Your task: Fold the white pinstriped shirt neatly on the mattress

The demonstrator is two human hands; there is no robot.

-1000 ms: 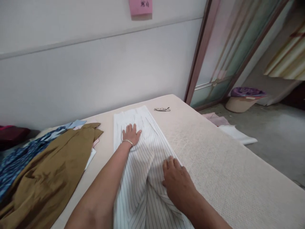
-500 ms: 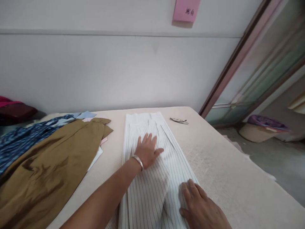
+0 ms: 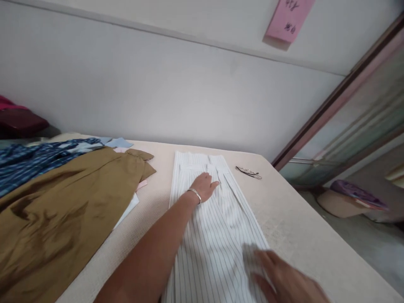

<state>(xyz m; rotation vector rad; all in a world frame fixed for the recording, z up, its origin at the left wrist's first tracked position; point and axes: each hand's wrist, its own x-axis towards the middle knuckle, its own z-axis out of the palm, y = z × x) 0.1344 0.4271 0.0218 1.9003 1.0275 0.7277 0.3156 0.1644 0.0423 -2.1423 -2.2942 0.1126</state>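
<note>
White trousers with thin dark stripes lie lengthwise on the cloth-covered table, waistband toward the wall. My left hand, wearing a silver bangle, rests on them just below the waistband. Its thumb sticks out to the right and its fingertips are bent down against the fabric; I see no cloth gripped. Over the right edge of the trousers is my right hand, blurred by motion, with thumb and forefinger apart and nothing between them. Shadow shows under it, and whether it touches the fabric is unclear. Soft creases run through the middle of the cloth.
At left lie a brown garment and a blue patterned cloth. Eyeglasses sit right of the waistband. A wall with pink notes stands behind the table. A tub is on the floor at right.
My left hand has slid up the trousers toward the waistband, its fingers now more bent. My right hand has shifted and blurred. The cloth looks flatter, and the view has tilted.
</note>
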